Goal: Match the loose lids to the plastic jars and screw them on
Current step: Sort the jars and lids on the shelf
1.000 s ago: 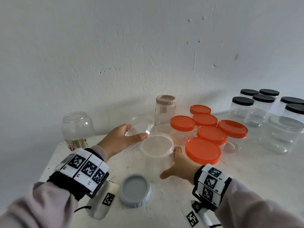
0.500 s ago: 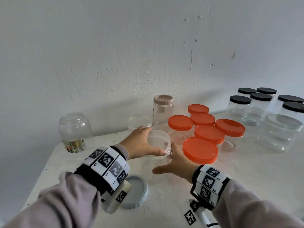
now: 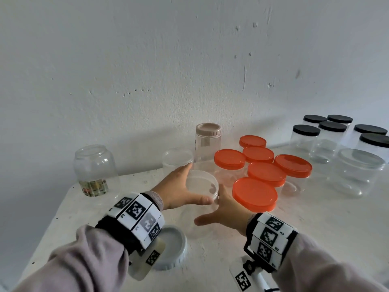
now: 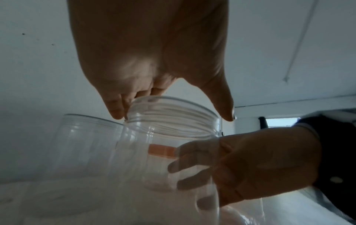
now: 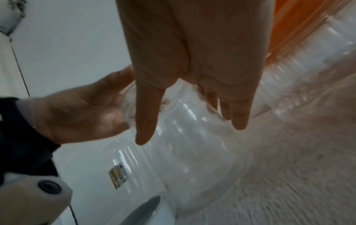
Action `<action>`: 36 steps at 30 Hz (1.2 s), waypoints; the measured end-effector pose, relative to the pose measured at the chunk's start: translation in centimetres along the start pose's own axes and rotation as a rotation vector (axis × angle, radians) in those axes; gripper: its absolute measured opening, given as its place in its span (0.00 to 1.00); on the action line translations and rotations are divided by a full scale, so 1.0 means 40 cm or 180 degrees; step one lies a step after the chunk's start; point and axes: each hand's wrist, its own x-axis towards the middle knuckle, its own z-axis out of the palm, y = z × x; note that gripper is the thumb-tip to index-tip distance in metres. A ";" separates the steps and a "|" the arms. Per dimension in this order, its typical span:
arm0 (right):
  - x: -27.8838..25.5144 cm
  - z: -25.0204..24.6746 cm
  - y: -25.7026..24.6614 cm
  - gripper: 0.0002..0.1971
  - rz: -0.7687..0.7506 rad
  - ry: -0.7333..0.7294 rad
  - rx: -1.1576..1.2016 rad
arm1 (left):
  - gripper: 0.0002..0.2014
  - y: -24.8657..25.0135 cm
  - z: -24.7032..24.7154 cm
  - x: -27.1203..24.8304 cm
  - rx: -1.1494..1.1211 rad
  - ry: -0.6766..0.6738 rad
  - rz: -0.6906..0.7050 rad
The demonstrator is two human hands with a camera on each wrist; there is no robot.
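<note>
The left hand is gripping the clear lid with curled fingers; the right hand is wrapping spread fingers around the jar.

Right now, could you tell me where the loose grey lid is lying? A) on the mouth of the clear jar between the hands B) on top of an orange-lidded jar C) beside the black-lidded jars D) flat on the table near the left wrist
D: the head view shows the grey lid flat on the table, partly under the left wrist.
</note>
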 end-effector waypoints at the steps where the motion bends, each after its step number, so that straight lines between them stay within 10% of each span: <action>1: -0.007 -0.007 -0.008 0.54 -0.0006 -0.0017 0.0044 | 0.64 -0.009 -0.004 -0.002 -0.0172 -0.0074 -0.0064; 7: -0.047 -0.082 -0.096 0.64 -0.0303 -0.0281 -0.0893 | 0.61 -0.087 -0.026 -0.034 -0.0934 -0.0473 -0.0504; 18: 0.040 -0.048 -0.232 0.53 -0.0381 -0.0719 -0.2593 | 0.59 -0.113 0.044 -0.035 -0.1249 -0.0403 -0.0247; 36: 0.074 -0.041 -0.252 0.51 -0.0084 -0.0681 -0.3029 | 0.51 -0.134 0.053 -0.020 -0.1292 -0.0334 -0.0253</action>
